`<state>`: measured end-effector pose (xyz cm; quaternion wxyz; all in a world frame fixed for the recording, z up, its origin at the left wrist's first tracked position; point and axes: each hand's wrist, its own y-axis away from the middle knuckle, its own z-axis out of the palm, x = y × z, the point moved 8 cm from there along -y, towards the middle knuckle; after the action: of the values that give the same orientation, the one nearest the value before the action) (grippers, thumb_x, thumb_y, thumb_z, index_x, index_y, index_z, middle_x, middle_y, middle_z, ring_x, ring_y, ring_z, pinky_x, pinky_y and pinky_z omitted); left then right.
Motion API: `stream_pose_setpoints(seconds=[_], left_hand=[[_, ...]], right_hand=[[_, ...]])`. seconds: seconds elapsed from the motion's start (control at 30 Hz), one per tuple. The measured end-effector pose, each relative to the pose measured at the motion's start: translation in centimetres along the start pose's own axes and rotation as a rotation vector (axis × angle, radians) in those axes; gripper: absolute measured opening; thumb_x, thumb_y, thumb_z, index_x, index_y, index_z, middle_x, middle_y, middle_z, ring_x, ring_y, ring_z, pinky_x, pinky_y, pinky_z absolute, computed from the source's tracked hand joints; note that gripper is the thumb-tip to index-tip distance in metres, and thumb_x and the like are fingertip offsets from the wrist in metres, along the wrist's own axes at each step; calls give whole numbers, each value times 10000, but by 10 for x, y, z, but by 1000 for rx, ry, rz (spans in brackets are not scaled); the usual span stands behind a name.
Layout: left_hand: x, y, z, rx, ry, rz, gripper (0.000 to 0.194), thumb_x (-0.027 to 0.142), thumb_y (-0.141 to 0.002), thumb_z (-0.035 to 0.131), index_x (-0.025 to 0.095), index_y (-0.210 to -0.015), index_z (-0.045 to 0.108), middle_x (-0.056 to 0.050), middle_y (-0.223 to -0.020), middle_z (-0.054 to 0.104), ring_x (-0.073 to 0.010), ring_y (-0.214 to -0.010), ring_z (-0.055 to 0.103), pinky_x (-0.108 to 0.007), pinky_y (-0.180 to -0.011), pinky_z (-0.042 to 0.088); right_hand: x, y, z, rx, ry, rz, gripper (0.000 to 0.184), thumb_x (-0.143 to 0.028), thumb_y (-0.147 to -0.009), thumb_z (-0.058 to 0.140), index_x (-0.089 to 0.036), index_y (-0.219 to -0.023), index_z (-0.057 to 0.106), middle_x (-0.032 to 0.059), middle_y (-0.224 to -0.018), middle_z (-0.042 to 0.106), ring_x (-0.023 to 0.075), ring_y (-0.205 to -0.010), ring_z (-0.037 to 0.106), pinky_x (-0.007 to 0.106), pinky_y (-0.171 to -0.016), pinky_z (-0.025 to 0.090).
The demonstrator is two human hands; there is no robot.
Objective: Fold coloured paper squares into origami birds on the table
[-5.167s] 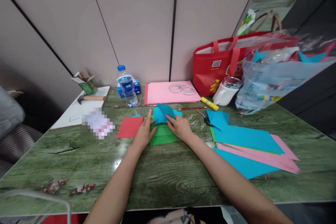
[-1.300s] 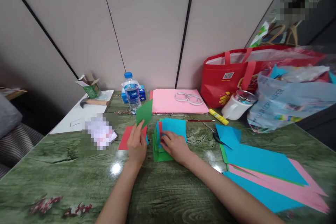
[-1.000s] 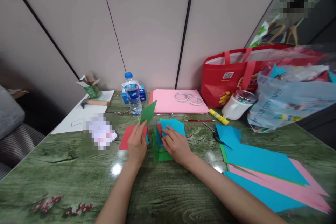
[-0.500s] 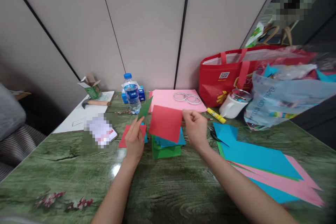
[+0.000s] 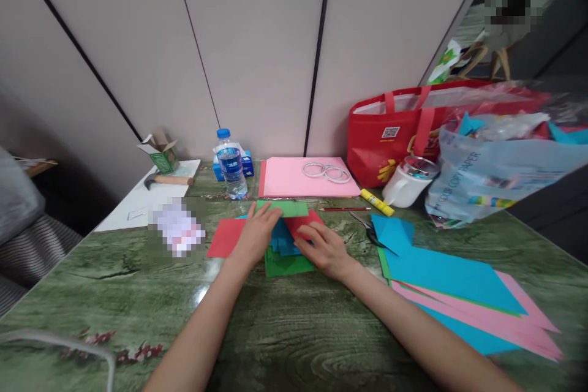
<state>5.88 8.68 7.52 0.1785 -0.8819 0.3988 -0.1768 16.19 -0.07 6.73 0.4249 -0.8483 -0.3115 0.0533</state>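
Over the small paper stack in the middle of the table, my left hand (image 5: 258, 234) holds the left end of a green paper piece (image 5: 294, 209), its fingers partly spread across it. Just right of it, my right hand (image 5: 327, 252) has bent fingers on the near edge of a red paper square (image 5: 309, 218), which is tilted under the green piece. Blue paper (image 5: 280, 240) shows beneath, between the hands. Larger green sheets (image 5: 289, 266) form the bottom. A separate red paper square (image 5: 224, 237) lies left of my left hand, with a bit of blue behind it. Both thumbs are partly hidden.
Blue, pink and green sheets (image 5: 450, 275) lie right, near black-handled scissors (image 5: 371, 233). Behind are a pencil (image 5: 344, 209), glue stick (image 5: 376, 202), white mug (image 5: 404, 187), red bag (image 5: 367, 135) and water bottle (image 5: 232, 165). A hammer (image 5: 172, 180) and phone (image 5: 177, 226) are left.
The red square, lifted upright by my right hand half a second ago, has come down onto the stack. My left hand has moved right, bringing the green piece over it.
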Motion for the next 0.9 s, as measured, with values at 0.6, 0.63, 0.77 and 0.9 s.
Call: stream_pose_setpoints(seconds=[0.6,0.63,0.77,0.9], left_hand=[[-86,53,-7,-363,12,-437,1061,381,-485,813,239,-1388,275,-158,-1453,274,-389,-1338,183,-564,-1023,234],[-90,59,-7,-402,12,-453,1052,374,-483,811,240,-1384,284,-151,-1437,309,-384,-1335,195,-547,-1020,246],[-95,70,2,-477,41,-460,891,391,-518,782,217,-1311,415,-141,-1378,401,-340,-1284,327,-440,-1020,288],[-91,69,4,-515,25,-416,841,428,-558,747,168,-1296,440,-167,-1368,408,-325,-1259,363,-385,-1003,309]], right_hand=[[21,16,37,-372,-182,314,782,-525,-699,650,-168,-1337,372,201,-1421,284,362,-1339,179,634,-1012,200],[25,20,43,-418,-186,356,825,-531,-690,656,-165,-1359,341,205,-1425,276,367,-1341,170,627,-1008,218],[32,27,68,-552,-244,429,715,-534,-708,640,-174,-1295,446,176,-1376,378,349,-1318,254,576,-1017,263],[33,22,72,-567,-227,457,656,-541,-706,640,-165,-1230,519,174,-1329,438,356,-1304,281,573,-1033,232]])
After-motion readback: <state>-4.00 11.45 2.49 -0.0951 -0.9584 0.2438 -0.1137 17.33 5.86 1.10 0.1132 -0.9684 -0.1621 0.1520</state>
